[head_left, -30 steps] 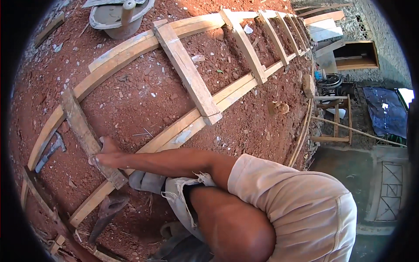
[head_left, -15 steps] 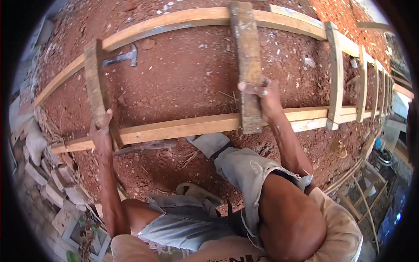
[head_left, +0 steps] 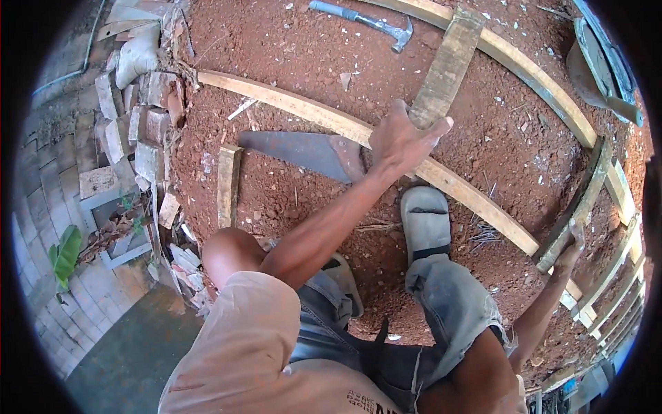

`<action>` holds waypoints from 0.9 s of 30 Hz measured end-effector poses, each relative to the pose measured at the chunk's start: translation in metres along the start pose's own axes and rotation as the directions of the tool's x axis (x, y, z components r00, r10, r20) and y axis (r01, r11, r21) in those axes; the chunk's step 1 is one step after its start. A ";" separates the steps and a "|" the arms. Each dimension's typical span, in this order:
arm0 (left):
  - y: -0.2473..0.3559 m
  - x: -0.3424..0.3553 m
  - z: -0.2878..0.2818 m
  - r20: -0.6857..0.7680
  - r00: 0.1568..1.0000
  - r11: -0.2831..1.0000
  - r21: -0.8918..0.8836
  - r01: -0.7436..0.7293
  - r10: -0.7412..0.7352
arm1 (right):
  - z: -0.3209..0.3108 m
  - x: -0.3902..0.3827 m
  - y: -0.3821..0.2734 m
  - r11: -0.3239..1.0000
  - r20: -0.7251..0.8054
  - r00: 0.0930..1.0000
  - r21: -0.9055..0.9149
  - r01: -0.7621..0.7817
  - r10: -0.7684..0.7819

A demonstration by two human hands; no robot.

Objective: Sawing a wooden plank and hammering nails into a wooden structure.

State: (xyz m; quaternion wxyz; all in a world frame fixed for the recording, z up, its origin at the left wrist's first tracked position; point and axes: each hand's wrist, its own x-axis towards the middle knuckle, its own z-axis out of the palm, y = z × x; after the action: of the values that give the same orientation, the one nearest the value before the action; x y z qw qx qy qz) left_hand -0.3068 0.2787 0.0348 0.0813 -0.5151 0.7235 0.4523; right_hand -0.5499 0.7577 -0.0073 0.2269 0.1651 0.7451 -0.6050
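My left hand (head_left: 407, 138) grips the lower end of a rough wooden crosspiece (head_left: 448, 55) laid across two long rails (head_left: 283, 101) of a ladder-like frame on red soil. My right hand (head_left: 571, 245) holds another crosspiece (head_left: 586, 200) at the right, its fingers partly hidden. A grey handsaw (head_left: 296, 152) lies just below the near rail, beside a short upright-lying batten (head_left: 227, 186). A hammer (head_left: 376, 21) with a blue-grey handle rests on the soil inside the frame. Several loose nails (head_left: 488, 232) lie near my right sandal (head_left: 425, 221).
Stacked broken bricks (head_left: 148, 121) and a white sack (head_left: 136, 58) edge the soil at left, beside paving (head_left: 52, 179) and a green-leaved plant (head_left: 64, 255). A tub (head_left: 586, 72) stands at upper right. More rungs (head_left: 617, 290) curve away at lower right.
My head has swung leftward, bringing the brick edge, handsaw and my sandals into fuller view. Both hands remain on their crosspieces as they were half a second ago.
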 end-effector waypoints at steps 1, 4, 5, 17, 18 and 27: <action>-0.006 0.003 -0.002 0.042 0.999 1.000 -0.010 -0.020 0.020 | -0.002 0.002 0.001 0.999 0.027 0.999 -0.005 0.035 -0.035; -0.029 0.018 -0.034 0.273 0.947 0.985 -0.020 -0.171 0.170 | 0.020 -0.010 -0.010 0.936 -0.050 0.963 -0.252 0.245 -0.266; -0.035 0.025 -0.050 0.256 0.949 0.983 -0.029 -0.180 0.181 | 0.035 -0.023 -0.018 0.827 -0.167 0.893 -0.477 0.299 -0.419; -0.121 -0.083 -0.265 0.431 0.870 0.967 -0.027 -0.252 0.239 | 0.378 -0.260 0.016 0.252 0.963 0.218 -0.252 0.934 0.155; -0.123 -0.100 -0.270 0.464 0.836 0.955 -0.103 -0.277 0.292 | 0.394 -0.265 0.025 0.237 0.964 0.221 -0.251 0.939 0.146; -0.137 -0.232 -0.327 -0.032 0.526 0.383 -0.648 -0.658 0.850 | 0.439 -0.260 0.078 -0.162 0.876 0.337 -0.298 0.941 0.344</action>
State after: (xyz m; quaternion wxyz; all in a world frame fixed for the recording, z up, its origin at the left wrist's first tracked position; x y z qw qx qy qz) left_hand 0.0252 0.1842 0.2807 -0.1893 -0.0420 0.6762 0.7107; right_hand -0.2290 0.3527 -0.0044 0.3614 -0.6144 0.6958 0.0874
